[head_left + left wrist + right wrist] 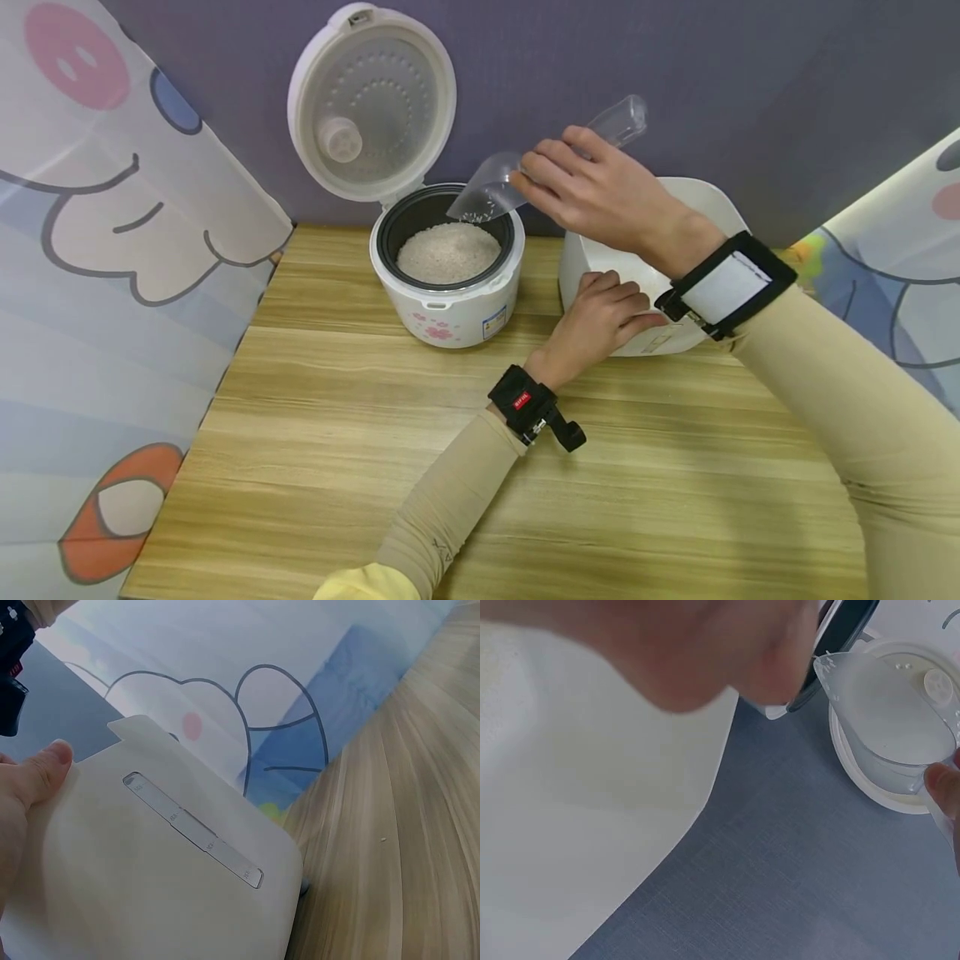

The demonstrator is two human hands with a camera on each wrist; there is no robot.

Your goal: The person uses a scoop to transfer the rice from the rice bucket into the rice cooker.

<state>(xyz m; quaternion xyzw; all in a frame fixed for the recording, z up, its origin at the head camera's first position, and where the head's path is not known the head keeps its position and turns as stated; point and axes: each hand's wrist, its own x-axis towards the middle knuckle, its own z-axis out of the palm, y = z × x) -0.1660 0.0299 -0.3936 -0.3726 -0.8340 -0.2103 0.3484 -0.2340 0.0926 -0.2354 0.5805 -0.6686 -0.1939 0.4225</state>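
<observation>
My right hand (607, 187) grips a clear plastic scoop (491, 187), tipped over the right rim of a white rice cooker (405, 312). A few grains cling to the scoop's mouth. Inside the cooker's dark inner pot (393, 229) lies a heap of white rice (450, 252). In the right wrist view the scoop (885, 712) looks nearly emptied, with grains at its tip. My left hand (600, 317) holds the near edge of a white rice bin (667, 340). The thumb lies outside the rim in the left wrist view, beside a long level window (195, 829).
The cooker's lid (375, 108) stands raised at the back against a grey wall panel (540, 50). Cartoon-printed sheets (97, 275) border both sides. Everything stands on a wood-grain table (322, 400). One small grain (383, 839) lies on the table beside the bin.
</observation>
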